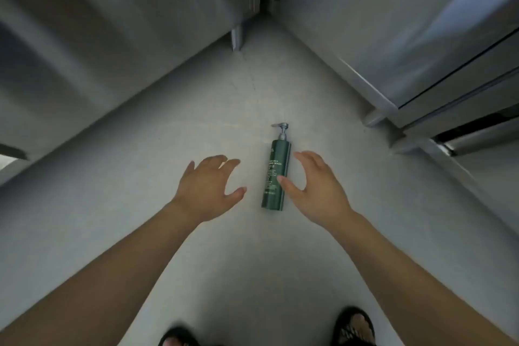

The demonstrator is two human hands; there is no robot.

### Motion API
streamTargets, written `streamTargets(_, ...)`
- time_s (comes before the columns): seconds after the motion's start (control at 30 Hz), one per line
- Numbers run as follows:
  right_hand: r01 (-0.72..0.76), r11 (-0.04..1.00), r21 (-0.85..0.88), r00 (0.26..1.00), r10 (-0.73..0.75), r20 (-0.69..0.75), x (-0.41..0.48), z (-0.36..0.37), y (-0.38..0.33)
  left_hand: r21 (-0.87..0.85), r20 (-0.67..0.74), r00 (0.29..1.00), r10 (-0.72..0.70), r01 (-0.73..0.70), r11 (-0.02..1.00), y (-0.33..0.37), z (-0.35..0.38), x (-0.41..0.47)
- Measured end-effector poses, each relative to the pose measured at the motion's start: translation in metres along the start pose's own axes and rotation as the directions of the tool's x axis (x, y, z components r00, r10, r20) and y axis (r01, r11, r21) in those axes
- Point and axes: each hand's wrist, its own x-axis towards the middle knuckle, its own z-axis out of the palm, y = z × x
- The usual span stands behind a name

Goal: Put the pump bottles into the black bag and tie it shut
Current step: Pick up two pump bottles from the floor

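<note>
A dark green pump bottle with a grey pump head lies flat on the pale floor, pump end pointing away from me. My right hand hovers just to its right, fingers spread and curved, thumb over the bottle's lower body; I cannot tell if it touches. To the left of the bottle my left hand is held out with its fingers apart and nothing in it. No black bag is in view.
Stainless steel cabinets rise on the left and on the right, meeting at a corner far ahead. A cabinet leg stands at that corner. My feet in sandals show at the bottom edge.
</note>
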Motion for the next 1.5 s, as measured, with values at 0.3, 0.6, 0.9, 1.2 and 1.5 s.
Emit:
streamTargets(0.3, -0.072, 0.997, 0.012, 0.989, 0.073, -0.13, 0.072, 0.139, 0.075, 0.085, 0.056, 0.995, 0.079, -0.083, 0.993, -0.053, 0.137, 0.083)
streamTargets(0.6, -0.061, 0.983, 0.173, 0.998, 0.063, -0.007, 0.06, 0.159, 0.09, 0.031, 0.156, 0.98, 0.126, -0.132, 0.991, -0.069, 0.181, 0.069)
streamTargets(0.9, -0.007, 0.995, 0.099, 0.999, 0.011, -0.034, 0.069, 0.161, 0.084, 0.034, 0.12, 0.988, 0.099, -0.104, 0.994, -0.068, 0.189, 0.068)
streamTargets(1.2, 0.073, 0.994, 0.086, 0.997, -0.074, 0.005, 0.067, 0.169, 0.083, -0.038, 0.088, 0.99, 0.108, -0.105, 0.994, -0.074, 0.186, 0.064)
streamTargets(1.5, 0.2, 0.926, 0.322, 0.963, -0.247, 0.112, 0.06, 0.133, 0.015, -0.315, -0.079, 0.991, -0.111, 0.081, 0.946, -0.087, 0.125, -0.012)
